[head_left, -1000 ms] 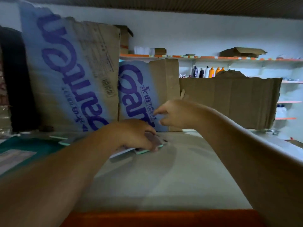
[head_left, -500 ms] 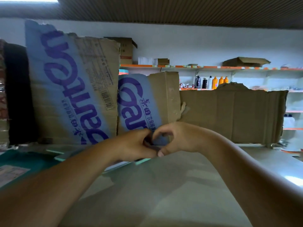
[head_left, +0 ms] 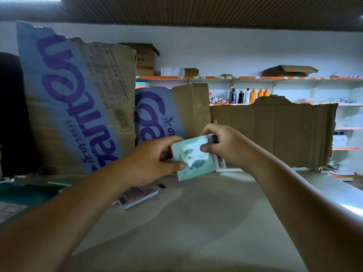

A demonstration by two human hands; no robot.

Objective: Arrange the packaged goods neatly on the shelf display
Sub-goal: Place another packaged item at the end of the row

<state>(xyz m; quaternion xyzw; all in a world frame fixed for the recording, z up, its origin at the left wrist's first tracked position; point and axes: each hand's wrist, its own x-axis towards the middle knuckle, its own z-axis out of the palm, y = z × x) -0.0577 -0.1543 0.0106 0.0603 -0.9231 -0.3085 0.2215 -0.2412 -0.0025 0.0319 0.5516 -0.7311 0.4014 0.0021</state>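
Above the shelf (head_left: 196,222), a pale green packet (head_left: 193,157) hangs pinched between both hands, clear of the surface.
The left hand (head_left: 151,161) grips its left edge, and the right hand (head_left: 225,146) clamps its right edge together with a second packet (head_left: 219,163) behind. With edge-only holds, the two could likely slide apart and drop onto the flat packet (head_left: 137,195) lying below, or a careless push could tip the propped cardboard (head_left: 275,134).
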